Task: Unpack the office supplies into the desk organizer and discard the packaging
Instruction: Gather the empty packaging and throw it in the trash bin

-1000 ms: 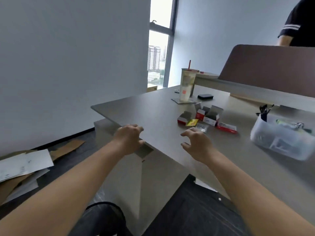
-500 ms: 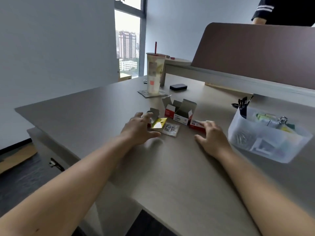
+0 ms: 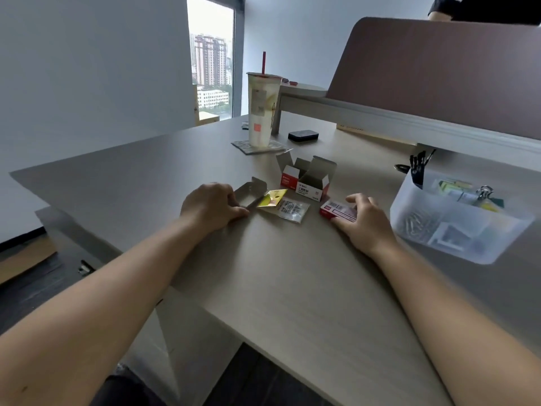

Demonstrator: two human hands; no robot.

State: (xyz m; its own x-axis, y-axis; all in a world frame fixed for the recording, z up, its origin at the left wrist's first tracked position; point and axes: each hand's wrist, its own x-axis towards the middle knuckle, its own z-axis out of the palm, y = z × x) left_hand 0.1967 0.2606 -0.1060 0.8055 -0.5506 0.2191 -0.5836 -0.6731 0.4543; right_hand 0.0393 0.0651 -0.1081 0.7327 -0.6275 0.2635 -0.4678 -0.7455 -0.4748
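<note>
A: Where are the hands?

B: The left hand (image 3: pixel 213 205) grips an opened grey box (image 3: pixel 251 191); the right hand (image 3: pixel 366 221) holds a small red box (image 3: pixel 336 210), fingers curled over it.

A: And the organizer?

B: The translucent desk organizer (image 3: pixel 456 227) sits toward the desk (image 3: pixel 292 282)'s right edge, just beside the right hand. Two opened red-and-white boxes (image 3: pixel 307 180) stand behind the wrappers (image 3: pixel 282 205).

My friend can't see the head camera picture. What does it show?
A person's right hand grips a small closed red box on a desk, while the left hand touches an opened grey carton. Two opened boxes and a clear organizer sit nearby.
</note>
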